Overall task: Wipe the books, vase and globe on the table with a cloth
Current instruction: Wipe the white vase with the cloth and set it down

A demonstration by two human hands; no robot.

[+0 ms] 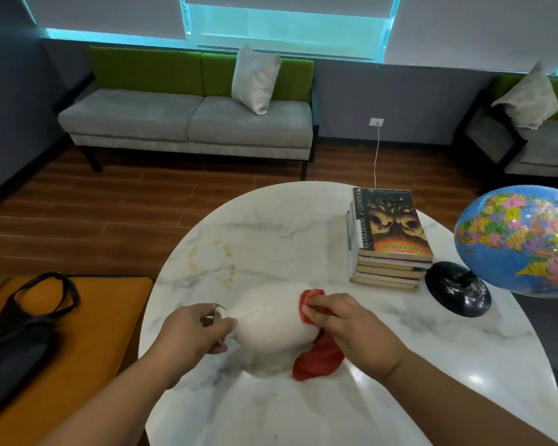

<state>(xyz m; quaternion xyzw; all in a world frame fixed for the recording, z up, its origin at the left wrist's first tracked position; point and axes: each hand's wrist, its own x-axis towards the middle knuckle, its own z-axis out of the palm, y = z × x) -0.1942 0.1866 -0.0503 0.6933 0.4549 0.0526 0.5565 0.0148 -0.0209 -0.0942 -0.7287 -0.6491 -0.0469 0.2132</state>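
Observation:
A white vase (pixel 268 320) is held on its side above the round marble table (pixel 303 226), near the front. My left hand (pixel 194 329) grips its narrow neck on the left. My right hand (pixel 345 317) presses a red cloth (pixel 319 358) against the vase's wide bottom end; part of the cloth hangs down to the tabletop. A stack of several books (pixel 390 233) lies at the back right of the table. Right of the stack, a blue globe (pixel 522 239) stands on a black round base (pixel 458 288).
A brownish ring stain (pixel 211 259) marks the table's left part. An orange seat (pixel 78 349) with a black bag (pixel 20 329) is close on the left. A grey and green sofa (pixel 187 120) stands beyond, and a white cable (pixel 377 156) runs from a wall socket.

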